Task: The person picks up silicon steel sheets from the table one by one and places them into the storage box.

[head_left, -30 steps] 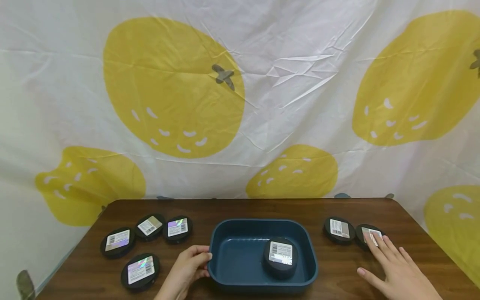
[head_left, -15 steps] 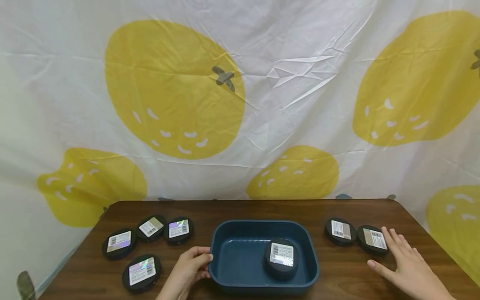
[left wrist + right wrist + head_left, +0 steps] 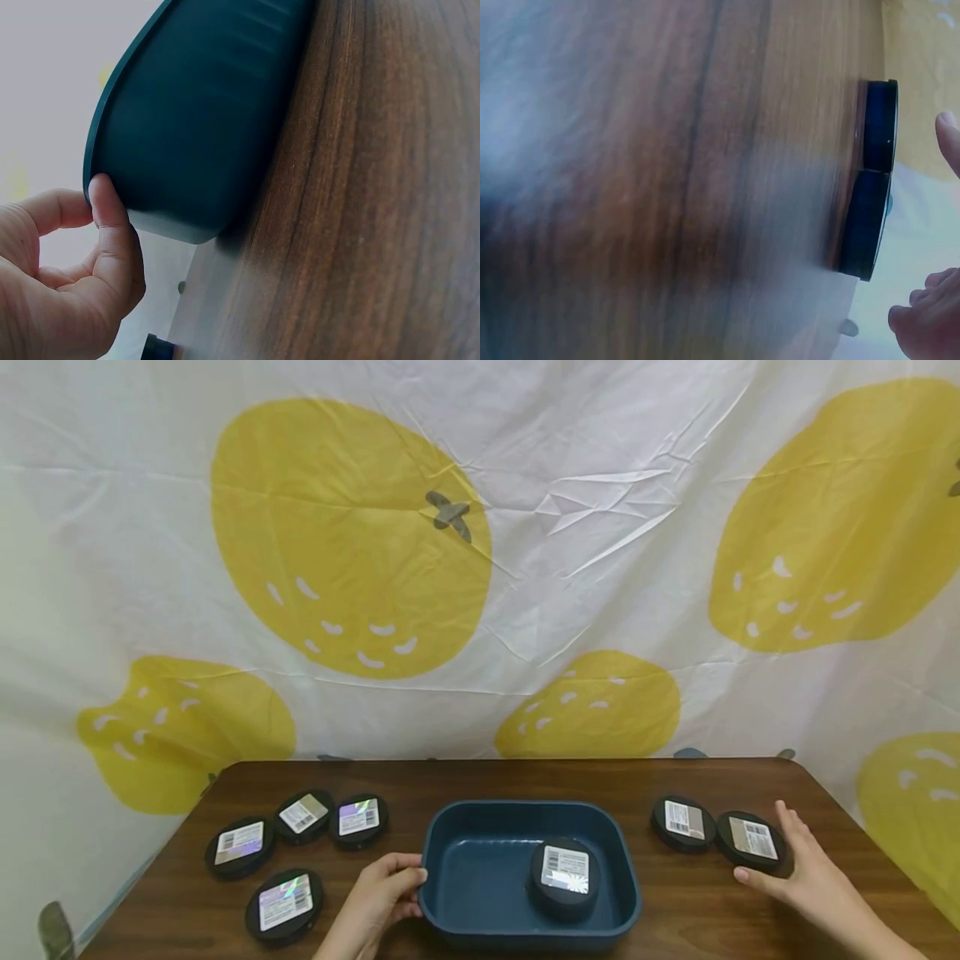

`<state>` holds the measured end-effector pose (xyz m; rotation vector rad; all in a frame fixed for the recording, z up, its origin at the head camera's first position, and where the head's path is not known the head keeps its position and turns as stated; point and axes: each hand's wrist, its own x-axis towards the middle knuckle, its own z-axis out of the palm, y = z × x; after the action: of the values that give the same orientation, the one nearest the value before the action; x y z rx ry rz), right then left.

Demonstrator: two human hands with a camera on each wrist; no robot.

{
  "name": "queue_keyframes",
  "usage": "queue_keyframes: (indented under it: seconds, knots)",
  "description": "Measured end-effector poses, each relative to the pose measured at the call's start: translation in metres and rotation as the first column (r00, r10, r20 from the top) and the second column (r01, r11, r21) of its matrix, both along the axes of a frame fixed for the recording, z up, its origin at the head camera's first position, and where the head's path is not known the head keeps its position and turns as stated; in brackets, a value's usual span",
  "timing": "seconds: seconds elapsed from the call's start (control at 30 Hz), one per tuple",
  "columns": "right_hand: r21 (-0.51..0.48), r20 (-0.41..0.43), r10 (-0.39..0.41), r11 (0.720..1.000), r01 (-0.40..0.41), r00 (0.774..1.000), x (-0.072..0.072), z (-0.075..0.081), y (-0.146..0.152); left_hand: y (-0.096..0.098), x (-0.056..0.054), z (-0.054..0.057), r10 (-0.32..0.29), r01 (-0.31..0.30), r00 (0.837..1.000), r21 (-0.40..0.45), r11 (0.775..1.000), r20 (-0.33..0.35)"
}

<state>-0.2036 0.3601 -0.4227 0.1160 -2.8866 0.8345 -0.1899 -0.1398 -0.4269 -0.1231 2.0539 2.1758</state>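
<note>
To the left of the blue box (image 3: 476, 887), four black discs (image 3: 283, 906) are spread on the table (image 3: 697, 910), beside the left hand (image 3: 378, 897) and untouched by it. The box's left rim is pinched between the thumb and fingers of that hand. Inside the box, toward its right wall, a single disc (image 3: 566, 878) is contained, well apart from all fingers. To the right of the box, two more discs (image 3: 682, 823) are set side by side; the one farther from the box is flanked by the right hand (image 3: 821, 877), whose thumb and fingers are spread.

In the left wrist view, the box's outer wall is shown, with a finger laid against it just below the rim, a contact mostly hidden from the head view. The labels (image 3: 286, 902) are seen only in the head view; in the right wrist view, the discs' dark side walls are shown instead, with a gap between them and the right hand.

The left hand is bent inward toward the box; the right is held with its fingers extended, thumb parted toward the box.
</note>
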Motion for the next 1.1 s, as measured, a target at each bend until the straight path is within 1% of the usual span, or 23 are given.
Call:
queue_keyframes:
  seconds: [0.1, 0.17, 0.4, 0.5, 0.7, 0.8, 0.93, 1.1]
  knots:
    - [-0.014, 0.035, -0.031, 0.999, 0.032, 0.999, -0.004, 0.003, 0.0, 0.0, 0.0, 0.0, 0.001, -0.001, 1.0, -0.005, 1.0, 0.001]
    - [-0.021, 0.04, -0.041, 0.999, 0.042, 0.998, -0.007, 0.003, 0.001, 0.0, 0.0, 0.0, -0.001, 0.001, 1.0, -0.004, 1.0, 0.001]
    - [-0.083, 0.108, -0.06, 0.994, 0.069, 0.992, -0.015, 0.003, 0.003, -0.001, 0.0, 0.0, -0.002, 0.002, 1.0, -0.002, 1.0, 0.002]
    - [-0.09, 0.126, -0.064, 0.993, 0.076, 0.99, -0.018, 0.002, 0.004, -0.001, 0.0, 0.0, 0.001, -0.001, 1.0, -0.008, 1.0, 0.005]
    - [-0.101, 0.126, -0.067, 0.992, 0.08, 0.99, -0.022, -0.001, 0.004, 0.0, 0.0, 0.001, 0.004, -0.004, 1.0, -0.016, 1.0, 0.009]
    - [-0.113, 0.108, -0.066, 0.99, 0.078, 0.992, -0.023, -0.003, 0.004, 0.0, 0.001, 0.002, 0.005, -0.005, 1.0, -0.015, 1.0, 0.01]
    - [-0.102, 0.11, -0.075, 0.991, 0.087, 0.991, -0.025, -0.005, 0.005, 0.0, 0.001, 0.002, 0.007, -0.007, 1.0, -0.014, 1.0, 0.015]
    - [-0.057, 0.169, -0.096, 0.993, 0.107, 0.981, -0.03, -0.006, 0.007, -0.001, 0.0, 0.001, 0.01, -0.01, 1.0, -0.013, 1.0, 0.022]
